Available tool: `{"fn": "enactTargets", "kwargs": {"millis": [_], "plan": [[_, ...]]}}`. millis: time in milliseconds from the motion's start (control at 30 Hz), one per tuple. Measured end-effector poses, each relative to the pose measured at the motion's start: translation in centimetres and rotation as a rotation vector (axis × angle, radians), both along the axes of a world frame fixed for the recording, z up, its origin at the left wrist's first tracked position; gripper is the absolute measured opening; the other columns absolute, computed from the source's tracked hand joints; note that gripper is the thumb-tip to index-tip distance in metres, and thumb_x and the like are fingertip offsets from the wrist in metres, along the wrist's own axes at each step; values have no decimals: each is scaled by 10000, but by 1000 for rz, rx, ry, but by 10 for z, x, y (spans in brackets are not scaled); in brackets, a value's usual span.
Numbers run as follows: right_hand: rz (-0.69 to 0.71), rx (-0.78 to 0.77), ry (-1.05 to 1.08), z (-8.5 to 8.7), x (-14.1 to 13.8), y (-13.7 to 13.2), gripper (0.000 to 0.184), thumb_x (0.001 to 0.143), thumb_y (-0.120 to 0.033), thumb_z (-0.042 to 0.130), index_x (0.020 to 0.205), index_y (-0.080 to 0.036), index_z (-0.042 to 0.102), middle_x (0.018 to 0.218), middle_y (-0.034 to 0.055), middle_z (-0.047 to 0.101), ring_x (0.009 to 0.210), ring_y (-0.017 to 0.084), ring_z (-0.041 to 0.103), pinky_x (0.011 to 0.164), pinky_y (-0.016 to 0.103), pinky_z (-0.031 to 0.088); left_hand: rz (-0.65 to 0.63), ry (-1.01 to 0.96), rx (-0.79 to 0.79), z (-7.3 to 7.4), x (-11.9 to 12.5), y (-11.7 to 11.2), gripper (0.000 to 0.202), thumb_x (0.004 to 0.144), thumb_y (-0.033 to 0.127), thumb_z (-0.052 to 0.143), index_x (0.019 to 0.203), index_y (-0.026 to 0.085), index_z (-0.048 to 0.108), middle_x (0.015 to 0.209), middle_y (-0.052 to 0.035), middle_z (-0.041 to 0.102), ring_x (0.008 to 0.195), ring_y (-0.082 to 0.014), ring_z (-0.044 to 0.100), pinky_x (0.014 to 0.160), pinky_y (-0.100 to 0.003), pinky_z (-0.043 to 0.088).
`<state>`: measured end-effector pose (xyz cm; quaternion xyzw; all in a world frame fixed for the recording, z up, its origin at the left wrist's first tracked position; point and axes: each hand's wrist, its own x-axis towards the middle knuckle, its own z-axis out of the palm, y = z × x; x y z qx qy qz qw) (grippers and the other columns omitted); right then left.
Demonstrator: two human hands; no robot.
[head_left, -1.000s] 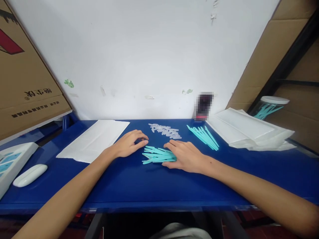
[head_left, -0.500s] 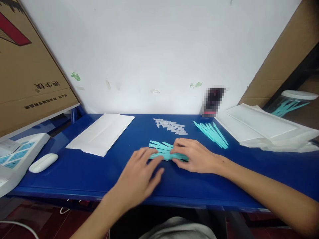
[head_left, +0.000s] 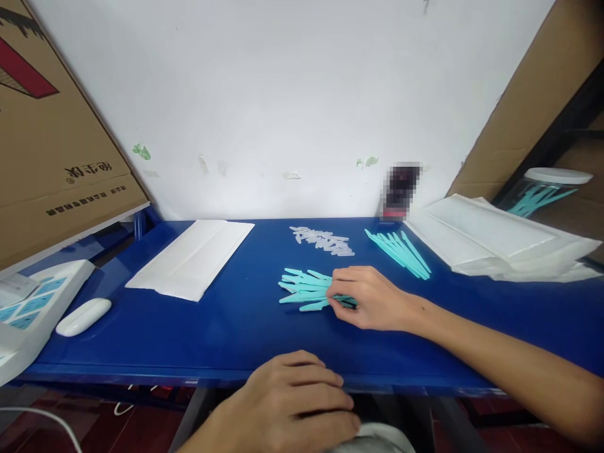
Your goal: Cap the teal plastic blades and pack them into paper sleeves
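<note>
Left hand (head_left: 297, 402) now at table edge (head_left: 141, 375)

Slim turquoise sticks (head_left: 307, 296), loosely bunched on the blue table (head_left: 226, 330), fan leftward from under the right hand (head_left: 370, 299).

Over my remote feed, I see smooth, plastic-looking turquoise strips (head_left: 304, 294) mid-frame on a glossy desk (head_left: 221, 340). At left, a white oval piece (head_left: 83, 316) shines like plastic; upper left, matt cardboard (head_left: 56, 126); right, creased, papery white packets (head_left: 491, 229) and a clear, smooth jar (head_left: 542, 192).
</note>
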<state>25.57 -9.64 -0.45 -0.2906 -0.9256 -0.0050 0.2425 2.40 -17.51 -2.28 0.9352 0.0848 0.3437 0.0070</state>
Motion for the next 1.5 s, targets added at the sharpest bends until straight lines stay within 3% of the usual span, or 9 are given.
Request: {"fn": "enactTargets", "kwargs": {"millis": [167, 433, 567, 667, 900, 1033, 1233, 1367, 1500], "plan": [[-15, -78, -186, 12, 9, -5, 166, 880, -269, 572, 868, -187, 716, 756, 24, 641, 650, 142, 545, 633, 295, 348, -79, -129, -178, 5, -15, -2, 156, 959, 197, 557, 996, 209, 708, 877, -14, 787, 845, -137, 738, 822, -277, 610], [-61, -262, -220, 18, 11, -3, 160, 921, -293, 566, 886, -192, 684, 862, 14, 646, 628, 114, 520, 588, 271, 325, 392, -30, -138, 14, -14, 4, 390, 890, 207, 540, 517, 173, 429, 502, 7, 444, 556, -124, 441, 589, -342, 380], [-62, -253, -213, 17, 6, -5, 182, 955, -267, 536, 896, -185, 687, 849, 13, 652, 627, 105, 524, 583, 259, 324, 391, 30, -150, 9, -14, 8, 187, 920, 143, 501, 775, 179, 614, 580, 29, 552, 512, -106, 465, 600, -310, 432], [-82, -148, -257, 15, -3, -7, 237, 968, -226, 501, 834, -174, 689, 798, 22, 656, 661, 122, 547, 604, 270, 324, 370, 40, -103, 7, -14, 6, 186, 936, 174, 509, 1047, 190, 658, 885, -42, 706, 742, -153, 649, 705, -301, 523], [-149, -80, -233, 8, -19, -10, 312, 1004, -339, 476, 909, -172, 722, 842, 45, 703, 671, 135, 582, 573, 288, 277, 33, 92, -118, 20, -15, 3, 227, 958, 146, 536, 1128, 230, 661, 1047, -24, 759, 916, -145, 704, 890, -284, 564], [-204, -101, -189, 10, -8, -7, 320, 1009, -321, 444, 925, -168, 712, 850, 47, 695, 683, 136, 582, 581, 280, 284, -36, -25, -144, 12, -13, -1, 167, 916, 108, 567, 1028, 183, 666, 847, -21, 755, 726, -125, 662, 754, -296, 554], [-164, -239, -174, 13, 5, 2, 234, 980, -330, 512, 961, -186, 696, 838, 23, 679, 644, 127, 543, 599, 272, 310, 226, -104, -62, -5, 1, -10, 315, 876, 180, 577, 574, 197, 488, 483, 21, 476, 530, -121, 466, 592, -324, 438], [-143, -265, -165, 14, 3, 2, 245, 974, -371, 551, 940, -177, 696, 731, 13, 651, 674, 149, 551, 779, 333, 371, 313, -54, -83, -1, 4, -11, 147, 896, 168, 509, 935, 173, 651, 704, -23, 638, 601, -138, 570, 612, -303, 516], [-190, -296, -163, 14, 0, 0, 261, 972, -375, 550, 931, -170, 706, 600, 6, 611, 651, 171, 542, 840, 376, 393, 413, 149, -23, 3, 9, -7, 382, 940, 304, 534, 1284, 152, 599, 1223, -153, 677, 1079, -281, 667, 856, -408, 581]]}}
